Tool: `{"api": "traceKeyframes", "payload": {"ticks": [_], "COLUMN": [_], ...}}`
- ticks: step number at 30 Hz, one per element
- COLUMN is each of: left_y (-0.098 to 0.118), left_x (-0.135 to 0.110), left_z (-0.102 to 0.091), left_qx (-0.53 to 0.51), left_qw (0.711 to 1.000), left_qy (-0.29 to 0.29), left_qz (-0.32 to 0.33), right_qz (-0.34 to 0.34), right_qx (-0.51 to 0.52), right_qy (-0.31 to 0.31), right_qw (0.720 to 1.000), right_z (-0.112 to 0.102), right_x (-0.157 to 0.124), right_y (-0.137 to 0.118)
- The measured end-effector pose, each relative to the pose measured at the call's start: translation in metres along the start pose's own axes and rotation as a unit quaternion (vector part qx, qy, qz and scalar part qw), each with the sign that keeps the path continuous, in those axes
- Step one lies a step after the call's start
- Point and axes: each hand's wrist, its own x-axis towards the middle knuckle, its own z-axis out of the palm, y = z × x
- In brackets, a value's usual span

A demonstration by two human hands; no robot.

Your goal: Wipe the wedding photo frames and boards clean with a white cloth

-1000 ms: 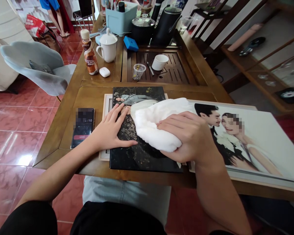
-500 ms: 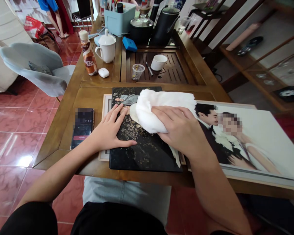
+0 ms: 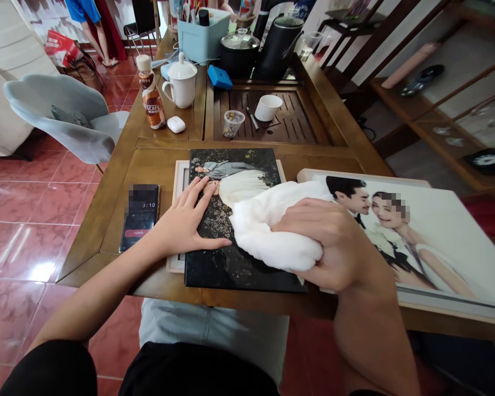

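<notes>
A dark photo panel point(image 3: 214, 269) showing a couple in a suit and a white gown lies on top of a pale frame point(image 3: 177, 220) near the table's front edge. My left hand point(image 3: 185, 220) rests flat on the panel's left side, fingers spread. My right hand point(image 3: 325, 236) grips a bunched white cloth point(image 3: 264, 234), which covers the lower right of the panel. To the right, a larger framed wedding photo point(image 3: 449, 220) lies face up, its left edge partly hidden by the cloth and my right hand.
A phone point(image 3: 140, 217) lies left of the panel. Behind stand a coffee bottle point(image 3: 152, 93), a lidded white mug point(image 3: 182, 82), an earbud case point(image 3: 176, 125), a plastic cup point(image 3: 233, 124) and a paper cup point(image 3: 268, 108). A chair point(image 3: 66, 118) is at the left; another person's legs show far back.
My right hand has moved the white cloth toward me and to the right, uncovering the white gown in the panel's picture. My left hand stays in place on the panel.
</notes>
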Motion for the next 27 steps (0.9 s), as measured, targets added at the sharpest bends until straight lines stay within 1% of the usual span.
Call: {"api": "traceKeyframes", "payload": {"ticks": [2,3,5,7,11,14,18,20,21,23,27], "left_y": [0.0,0.0,0.0,-0.001,-0.001,-0.003,-0.004,-0.005,-0.005,-0.005,-0.004], "left_x": [0.0,0.0,0.0,0.0,0.0,0.0,0.0,0.0,-0.001,-0.001,-0.001], "left_z": [0.0,0.0,0.0,0.001,0.002,0.003,0.005,0.005,0.005,0.005,0.005], "left_qx": [0.003,0.004,0.007,0.009,0.009,0.001,-0.01,-0.01,-0.01,-0.009,0.001], "left_qw": [1.0,1.0,1.0,1.0,1.0,1.0,0.999,0.999,0.999,0.999,1.0], "left_qy": [0.0,0.0,-0.001,-0.001,0.005,0.012,0.02,0.021,0.022,0.024,0.019], "left_qz": [0.0,0.001,0.003,0.005,0.01,0.017,0.023,0.024,0.025,0.025,0.022], "right_qz": [-0.013,-0.007,0.024,0.047,0.072,0.042,-0.015,-0.026,-0.022,0.008,0.101], "right_qx": [0.017,0.001,-0.075,-0.136,-0.187,-0.167,-0.098,-0.082,-0.087,-0.119,-0.185], "right_qy": [0.016,0.029,0.053,0.06,0.056,0.049,0.034,0.021,0.016,0.015,0.026], "right_qw": [1.0,1.0,0.995,0.988,0.978,0.984,0.995,0.996,0.996,0.993,0.977], "right_z": [0.001,0.002,0.006,0.012,0.022,0.03,0.037,0.038,0.038,0.036,0.034], "right_x": [0.002,0.004,0.008,0.011,0.014,0.017,0.019,0.019,0.019,0.018,0.018], "right_y": [0.001,0.001,0.001,0.002,0.001,-0.001,-0.004,-0.004,-0.004,-0.004,-0.001]}}
